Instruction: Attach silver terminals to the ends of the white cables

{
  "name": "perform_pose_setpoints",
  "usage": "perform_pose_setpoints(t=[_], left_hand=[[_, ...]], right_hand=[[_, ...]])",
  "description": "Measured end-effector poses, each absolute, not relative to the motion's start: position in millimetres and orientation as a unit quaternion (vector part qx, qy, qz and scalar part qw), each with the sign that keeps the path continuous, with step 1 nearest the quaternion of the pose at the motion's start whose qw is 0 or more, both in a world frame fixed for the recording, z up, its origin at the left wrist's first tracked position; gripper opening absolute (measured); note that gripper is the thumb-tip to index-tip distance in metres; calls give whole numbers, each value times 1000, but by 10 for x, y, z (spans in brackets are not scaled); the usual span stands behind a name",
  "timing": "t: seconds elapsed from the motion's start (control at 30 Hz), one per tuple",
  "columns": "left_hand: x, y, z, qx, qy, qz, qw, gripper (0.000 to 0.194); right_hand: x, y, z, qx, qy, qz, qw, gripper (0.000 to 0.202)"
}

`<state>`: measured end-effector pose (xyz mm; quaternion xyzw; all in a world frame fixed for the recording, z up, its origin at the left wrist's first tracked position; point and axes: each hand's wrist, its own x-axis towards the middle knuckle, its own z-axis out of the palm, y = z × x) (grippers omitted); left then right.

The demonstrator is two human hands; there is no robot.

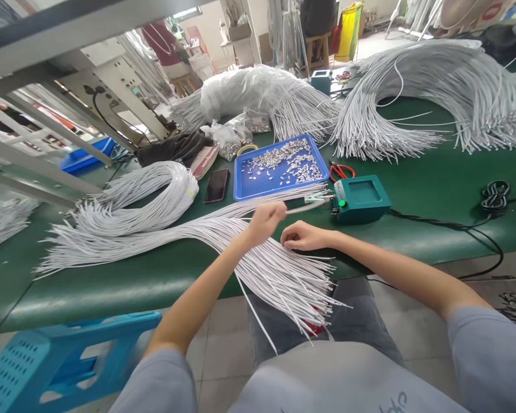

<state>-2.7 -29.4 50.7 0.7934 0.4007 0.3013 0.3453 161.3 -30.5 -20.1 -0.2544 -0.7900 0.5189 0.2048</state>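
Note:
My left hand is closed on a white cable, whose blurred length runs right toward the teal box with a green light. A small pale clip sticks out of the box's left side. My right hand rests just right of my left hand, its fingers curled at the cable bundle's edge; whatever they hold is hidden. Beneath both hands fans a loose bundle of white cables, with its ends hanging over the table edge toward my lap. A blue tray of small metal pieces lies beyond my hands.
Red-handled pliers lie behind the teal box. Left of the tray are a phone and a coiled cable bundle. Large cable bundles stand at the back. A black cord crosses the green table's right side. A blue stool stands lower left.

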Motion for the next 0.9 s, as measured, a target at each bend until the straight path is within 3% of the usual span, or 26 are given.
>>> perform_pose_setpoints(t=[0.17, 0.3, 0.4, 0.53, 0.73, 0.9], left_hand=[[319, -763, 419, 778, 208, 215, 552, 51], [297, -540, 168, 509, 261, 392, 720, 40], [200, -292, 18, 340, 302, 487, 746, 32], [142, -188, -50, 292, 320, 504, 747, 18], [161, -215, -101, 326, 340, 416, 778, 35], [164, -224, -106, 369, 336, 389, 774, 37]], right_hand=[[1640, -227, -213, -350, -722, 514, 304, 11], [1677, -191, -157, -442, -653, 431, 440, 12], [1722, -162, -141, -472, -599, 384, 521, 14], [1748, -152, -180, -450, -567, 392, 568, 15], [1734, -217, -165, -417, -605, 410, 540, 18], [1733, -228, -158, -395, -612, 446, 520, 26]])
